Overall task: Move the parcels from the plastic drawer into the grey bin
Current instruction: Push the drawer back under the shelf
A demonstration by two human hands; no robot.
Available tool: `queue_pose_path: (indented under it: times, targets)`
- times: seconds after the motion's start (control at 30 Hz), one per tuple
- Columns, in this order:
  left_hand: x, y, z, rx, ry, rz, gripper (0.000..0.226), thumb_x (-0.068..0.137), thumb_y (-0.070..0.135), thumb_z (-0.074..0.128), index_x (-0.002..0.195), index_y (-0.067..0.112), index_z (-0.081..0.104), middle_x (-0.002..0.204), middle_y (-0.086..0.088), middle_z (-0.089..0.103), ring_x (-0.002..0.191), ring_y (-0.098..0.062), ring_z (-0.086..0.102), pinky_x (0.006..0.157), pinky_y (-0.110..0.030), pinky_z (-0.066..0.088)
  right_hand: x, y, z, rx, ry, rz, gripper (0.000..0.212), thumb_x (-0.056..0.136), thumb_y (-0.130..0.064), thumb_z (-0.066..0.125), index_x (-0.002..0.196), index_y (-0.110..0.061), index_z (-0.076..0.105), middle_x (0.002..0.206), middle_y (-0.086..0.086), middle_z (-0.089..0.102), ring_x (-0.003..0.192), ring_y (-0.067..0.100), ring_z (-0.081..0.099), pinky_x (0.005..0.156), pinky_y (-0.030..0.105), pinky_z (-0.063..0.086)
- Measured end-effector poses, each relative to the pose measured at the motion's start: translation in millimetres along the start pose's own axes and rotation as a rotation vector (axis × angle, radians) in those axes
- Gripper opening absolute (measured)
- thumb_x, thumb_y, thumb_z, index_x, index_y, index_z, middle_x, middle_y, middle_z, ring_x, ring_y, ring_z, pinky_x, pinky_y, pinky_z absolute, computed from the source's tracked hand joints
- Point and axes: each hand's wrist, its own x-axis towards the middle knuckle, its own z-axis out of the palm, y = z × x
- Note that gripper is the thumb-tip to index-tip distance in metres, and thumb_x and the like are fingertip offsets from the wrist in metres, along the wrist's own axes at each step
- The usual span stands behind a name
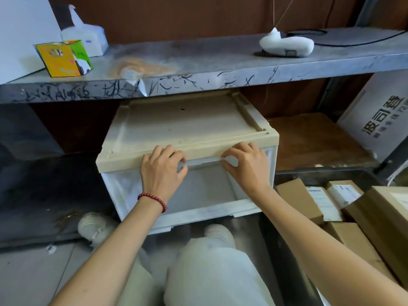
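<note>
Parcels (298,199), five that I can count, lie in the bin (320,174) to the right, which runs out of view. Left hand (162,171) and right hand (245,166) both grip the top lip of the one drawer (198,188). Nothing shows through its cloudy front, so little seems left.

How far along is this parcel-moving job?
Several cardboard parcels already lie in the grey bin. Both the left hand and right hand grip the plastic drawer by its handle. Whether parcels remain inside I cannot tell; its cloudy front shows none.
</note>
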Motion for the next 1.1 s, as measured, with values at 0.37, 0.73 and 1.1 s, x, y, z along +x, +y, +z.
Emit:
queue_pose_path:
  times: [0.37, 0.73, 1.1]
  targets:
    - [1.8, -6.1, 2.8, -0.090, 0.086, 0.019, 0.009, 0.064, 0.023, 0.073, 0.063, 0.026, 0.065, 0.068, 0.011, 0.062, 0.069, -0.018, 0.056, 0.059, -0.027, 0.035, 10.0, 0.9, -1.5, -0.097, 0.026, -0.114, 0.008, 0.072, -0.030, 0.080, 0.073, -0.023, 0.075, 0.075, -0.005, 0.073, 0.069, 0.018, 0.061, 0.060, 0.029, 0.043]
    - [-17.4, -6.6, -8.0, -0.151, -0.053, -0.021, 0.016, 0.065, 0.023, 0.077, 0.071, 0.025, 0.062, 0.078, 0.011, 0.060, 0.056, -0.013, 0.048, 0.050, -0.016, 0.024, -5.3, -1.9, 0.2, -0.024, -0.043, -0.150, 0.011, 0.066, -0.027, 0.080, 0.067, -0.021, 0.071, 0.085, -0.005, 0.075, 0.074, 0.019, 0.064, 0.062, 0.028, 0.044]
    - [-38.4, -2.3, -12.9, -0.225, -0.303, -0.088, 0.037, 0.068, 0.041, 0.076, 0.099, 0.021, 0.067, 0.098, 0.005, 0.066, 0.097, -0.020, 0.059, 0.075, -0.031, 0.047, -30.0, 4.5, -15.3, 0.035, -0.337, -0.073, 0.043, 0.072, -0.045, 0.061, 0.110, -0.026, 0.064, 0.110, -0.008, 0.068, 0.100, 0.018, 0.060, 0.083, 0.035, 0.035]
